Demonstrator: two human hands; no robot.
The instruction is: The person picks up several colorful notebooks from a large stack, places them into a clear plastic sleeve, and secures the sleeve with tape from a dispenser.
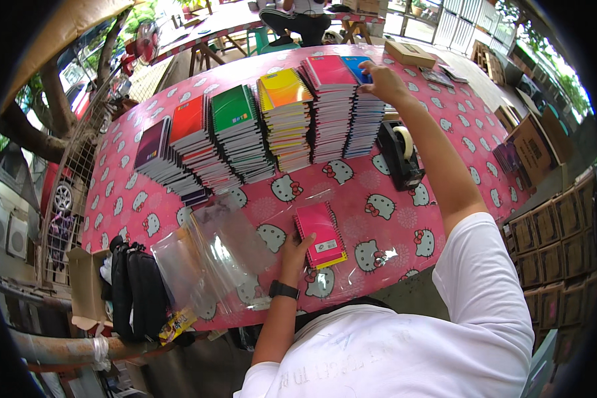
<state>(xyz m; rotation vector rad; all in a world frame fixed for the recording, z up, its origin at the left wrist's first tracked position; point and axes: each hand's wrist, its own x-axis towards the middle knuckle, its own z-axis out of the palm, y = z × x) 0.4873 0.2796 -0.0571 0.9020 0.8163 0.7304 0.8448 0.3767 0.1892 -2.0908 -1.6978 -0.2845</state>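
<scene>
1. Left hand [294, 251] rests flat, fingers spread, on a small pink-topped notebook pile [320, 233] at the near desk [385, 219] edge.
2. Right hand [382, 82] reaches far, fingers closing on the blue notebook [355, 66] atop the rightmost stack.
3. Tape dispenser [400, 154] stands beside that stack.

Head camera, looking down from above

It faces forward over a pink table [378, 219] close below, stacks of notebooks [265, 126] beyond.
</scene>
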